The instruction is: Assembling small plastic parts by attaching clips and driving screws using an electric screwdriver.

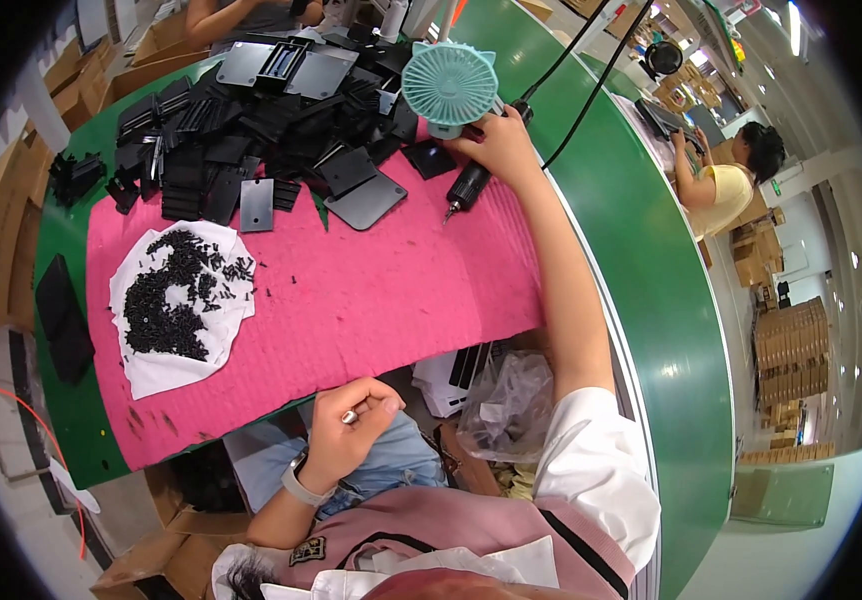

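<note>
The right hand (499,150) reaches far across the pink mat (351,300) and is closed around the upper body of a black electric screwdriver (467,188). The tool lies tilted, its long axis running from the upper right, where its black cable (591,105) leaves toward the top of the view, down to the lower left; its bit tip points down-left and sits at or just above the mat near the mat's far right part. Just beyond the hand stands a small teal desk fan (449,85), its round grille facing the camera.

The left hand (349,425) is held close to the body, below the near edge of the mat, curled loosely shut around a small light-coloured item that is too small to make out.

On the mat's left part a white cloth (151,365) carries a heap of small black screws (173,300). At the far side of the green tabletop (651,300) lies a pile of flat black plastic parts (251,130), one grey-black plate (365,200) lying just left of the screwdriver tip. Another person (726,185) in yellow sits beyond the tabletop's right edge.
</note>
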